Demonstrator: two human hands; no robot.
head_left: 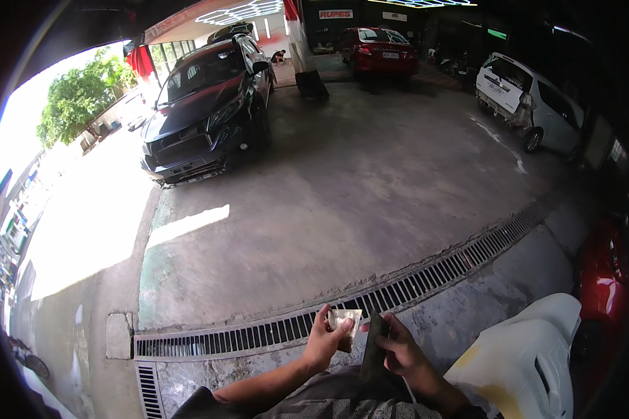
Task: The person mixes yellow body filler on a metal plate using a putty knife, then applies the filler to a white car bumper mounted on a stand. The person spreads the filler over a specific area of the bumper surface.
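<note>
My left hand (323, 344) grips a small pale square piece (351, 318) with a mottled surface, thumb across its face. Just right of it, my right hand (400, 350) holds a flat, dark olive rectangular piece (374, 353) upright, fingers wrapped on its side. The two pieces are close together at the lower middle of the view. To the right lies a white curved body panel (511, 356) with yellowish patches and a dark slot.
A metal drain grate (227, 340) crosses the concrete floor (328, 195). A black SUV (192, 122) stands ahead-left, a red sedan (383, 52) behind, a white vehicle (524, 105) right. Red parts (608, 279) sit at the right edge. Another person (278, 57) crouches far back.
</note>
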